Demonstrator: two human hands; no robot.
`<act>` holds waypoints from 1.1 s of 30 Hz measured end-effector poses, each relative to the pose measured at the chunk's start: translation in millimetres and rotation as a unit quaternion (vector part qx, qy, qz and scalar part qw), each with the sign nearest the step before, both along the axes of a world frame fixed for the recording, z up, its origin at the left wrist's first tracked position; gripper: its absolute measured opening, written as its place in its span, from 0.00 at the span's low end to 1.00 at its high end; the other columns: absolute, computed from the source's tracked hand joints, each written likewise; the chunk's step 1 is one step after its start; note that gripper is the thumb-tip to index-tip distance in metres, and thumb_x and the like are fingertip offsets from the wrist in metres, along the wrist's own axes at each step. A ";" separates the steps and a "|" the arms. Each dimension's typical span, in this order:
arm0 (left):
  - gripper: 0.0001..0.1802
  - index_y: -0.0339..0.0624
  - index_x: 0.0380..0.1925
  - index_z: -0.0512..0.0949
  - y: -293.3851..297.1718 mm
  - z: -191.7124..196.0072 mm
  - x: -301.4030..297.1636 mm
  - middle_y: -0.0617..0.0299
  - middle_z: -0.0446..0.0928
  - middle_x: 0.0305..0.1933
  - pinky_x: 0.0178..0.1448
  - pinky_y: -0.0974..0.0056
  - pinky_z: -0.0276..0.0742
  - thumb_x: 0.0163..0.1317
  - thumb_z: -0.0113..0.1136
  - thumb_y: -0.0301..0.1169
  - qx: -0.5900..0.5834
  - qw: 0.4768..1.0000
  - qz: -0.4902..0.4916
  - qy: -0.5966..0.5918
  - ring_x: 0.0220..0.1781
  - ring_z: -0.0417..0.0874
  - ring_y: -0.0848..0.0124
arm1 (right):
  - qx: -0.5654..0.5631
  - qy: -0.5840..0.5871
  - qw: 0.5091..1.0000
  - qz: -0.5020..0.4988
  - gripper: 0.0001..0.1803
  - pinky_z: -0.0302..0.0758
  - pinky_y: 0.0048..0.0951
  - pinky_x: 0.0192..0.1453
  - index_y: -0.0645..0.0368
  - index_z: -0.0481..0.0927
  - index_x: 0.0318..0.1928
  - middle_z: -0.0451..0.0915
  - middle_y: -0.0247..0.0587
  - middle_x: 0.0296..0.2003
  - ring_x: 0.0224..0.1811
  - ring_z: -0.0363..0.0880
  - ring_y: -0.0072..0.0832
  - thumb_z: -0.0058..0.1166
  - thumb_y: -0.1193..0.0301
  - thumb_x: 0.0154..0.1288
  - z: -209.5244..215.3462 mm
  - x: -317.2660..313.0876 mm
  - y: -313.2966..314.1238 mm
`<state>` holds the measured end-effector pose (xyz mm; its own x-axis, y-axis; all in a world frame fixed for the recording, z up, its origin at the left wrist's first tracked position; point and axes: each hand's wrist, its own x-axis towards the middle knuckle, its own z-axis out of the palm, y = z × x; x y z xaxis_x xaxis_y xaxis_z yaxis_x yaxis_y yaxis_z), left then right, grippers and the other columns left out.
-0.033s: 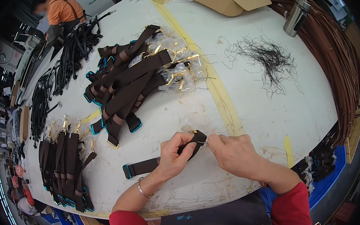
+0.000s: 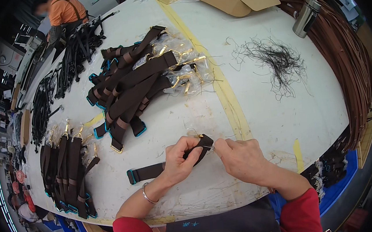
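The left hand (image 2: 179, 161) is closed around the upper end of a brown strap (image 2: 155, 169), which lies on the white surface (image 2: 260, 109) near its front edge; the strap's other end, with blue trim, points to the left. The right hand (image 2: 240, 157) touches the same end, with fingertips pinched at a small shiny part; what this grip has I cannot tell. A pile of brown straps (image 2: 134, 85) lies further back, a tangle of dark threads (image 2: 276, 61) at right.
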<state>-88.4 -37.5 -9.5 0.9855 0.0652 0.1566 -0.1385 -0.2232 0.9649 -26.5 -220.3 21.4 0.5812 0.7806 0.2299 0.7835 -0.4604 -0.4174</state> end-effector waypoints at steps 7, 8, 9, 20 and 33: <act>0.04 0.34 0.34 0.72 1.6 0.0 1.8 0.68 0.76 0.26 0.30 0.78 0.66 0.59 0.54 0.23 -0.108 0.992 -0.013 0.070 0.26 0.70 0.85 | 0.004 0.046 0.999 -0.012 0.07 0.69 0.33 0.16 0.60 0.65 0.31 0.74 0.41 0.16 0.15 0.75 0.36 0.48 0.77 0.52 -0.8 2.8 1.6; 0.04 0.34 0.34 0.72 2.2 0.1 2.6 0.68 0.76 0.27 0.31 0.78 0.66 0.60 0.54 0.24 -0.151 0.984 -0.016 0.092 0.27 0.70 0.85 | 0.020 0.092 0.996 -0.006 0.07 0.69 0.33 0.17 0.61 0.65 0.32 0.74 0.41 0.16 0.15 0.75 0.36 0.49 0.76 0.53 1.5 5.9 0.6; 0.05 0.34 0.34 0.72 2.9 0.0 3.2 0.68 0.75 0.27 0.31 0.78 0.66 0.60 0.53 0.24 -0.172 0.979 -0.024 0.102 0.28 0.70 0.85 | 0.036 0.138 0.990 0.000 0.08 0.69 0.33 0.18 0.61 0.66 0.32 0.74 0.41 0.16 0.15 0.75 0.36 0.50 0.75 0.54 4.9 10.4 -2.1; 0.07 0.34 0.34 0.73 2.5 8.6 2.6 0.69 0.74 0.25 0.30 0.77 0.62 0.61 0.53 0.27 -0.148 0.968 -0.123 0.159 0.26 0.67 0.85 | 0.169 0.468 0.867 -0.038 0.10 0.61 0.22 0.21 0.66 0.76 0.34 0.69 0.35 0.14 0.17 0.64 0.16 0.52 0.73 0.51 4.1 22.5 0.8; 0.05 0.34 0.33 0.74 1.5 8.4 3.3 0.71 0.71 0.20 0.27 0.76 0.59 0.59 0.55 0.25 -0.074 0.977 -0.137 0.146 0.23 0.64 0.85 | 0.120 0.450 0.885 -0.016 0.08 0.62 0.24 0.20 0.65 0.75 0.30 0.68 0.36 0.12 0.15 0.64 0.18 0.53 0.72 0.49 2.6 25.5 1.0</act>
